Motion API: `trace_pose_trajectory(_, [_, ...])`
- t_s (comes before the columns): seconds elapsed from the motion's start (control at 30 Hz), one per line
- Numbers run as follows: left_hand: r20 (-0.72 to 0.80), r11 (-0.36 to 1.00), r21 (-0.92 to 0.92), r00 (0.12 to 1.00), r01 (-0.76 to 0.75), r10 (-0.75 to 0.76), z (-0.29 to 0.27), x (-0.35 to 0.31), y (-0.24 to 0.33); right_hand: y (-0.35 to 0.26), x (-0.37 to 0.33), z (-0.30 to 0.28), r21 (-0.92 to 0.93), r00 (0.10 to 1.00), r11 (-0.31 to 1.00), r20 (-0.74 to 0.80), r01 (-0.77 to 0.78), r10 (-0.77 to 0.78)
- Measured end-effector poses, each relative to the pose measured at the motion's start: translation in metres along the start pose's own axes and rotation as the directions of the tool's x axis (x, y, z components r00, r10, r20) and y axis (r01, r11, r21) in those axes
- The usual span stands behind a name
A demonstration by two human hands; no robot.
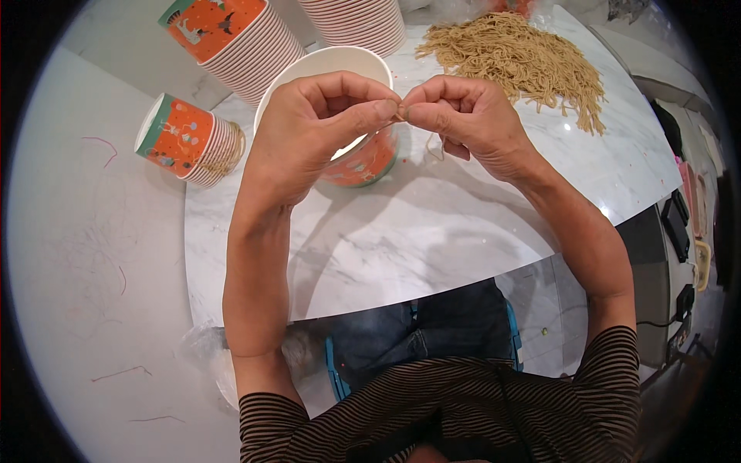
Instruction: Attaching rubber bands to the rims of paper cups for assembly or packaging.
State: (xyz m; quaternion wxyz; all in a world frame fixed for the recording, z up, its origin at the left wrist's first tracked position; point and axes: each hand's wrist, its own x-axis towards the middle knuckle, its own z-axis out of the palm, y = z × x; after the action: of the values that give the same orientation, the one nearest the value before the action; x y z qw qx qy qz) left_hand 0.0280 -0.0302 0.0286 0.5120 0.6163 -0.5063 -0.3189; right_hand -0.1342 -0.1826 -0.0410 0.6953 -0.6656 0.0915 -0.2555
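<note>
Above the front of a large paper tub [363, 168], orange and green outside and white within, my two hands meet fingertip to fingertip. My left hand [320, 123] is closed in a pinch of thumb and forefinger. Against it my right hand [467, 116] pinches too, its other fingers curled in. A short tan string [434, 147] hangs in a loop below the right fingers, and its upper part runs into both pinches, where the fingertips mostly hide it. Beyond the right hand lies a thick heap of tan strings [509, 58].
Stacked printed paper tubs [251, 58] lean at the back left, beside a white stack [355, 27]. A smaller tilted stack of cups [185, 143] has tan strings around its lower end. The marbled white table [386, 255] has a curved edge. Red threads [122, 373] lie at left.
</note>
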Motion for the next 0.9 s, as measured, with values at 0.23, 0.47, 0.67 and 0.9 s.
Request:
trace_pose_trajectory(0.23, [-0.014, 1.000, -0.011, 1.000, 0.003, -0.003, 0.004, 0.000, -0.001, 0.002, -0.002, -0.001, -0.028, 0.999, 0.999, 0.019, 0.037, -0.037])
trace_pose_trajectory(0.47, [-0.145, 1.000, -0.011, 0.989, -0.027, 0.025, 0.013, -0.001, -0.005, -0.002, -0.004, 0.002, -0.033, 0.999, 0.999, 0.037, 0.037, -0.036])
trace_pose_trajectory(0.67, [-0.158, 0.979, 0.148, 0.974, -0.139, 0.162, 0.020, -0.003, -0.010, -0.002, -0.003, 0.001, -0.029, 0.998, 0.998, 0.043, 0.051, -0.050])
trace_pose_trajectory(0.9, [-0.184, 0.897, 0.395, 0.939, -0.200, 0.290, 0.029, -0.006, -0.015, -0.003, -0.004, 0.001, -0.030, 0.998, 0.999, 0.045, 0.038, -0.036])
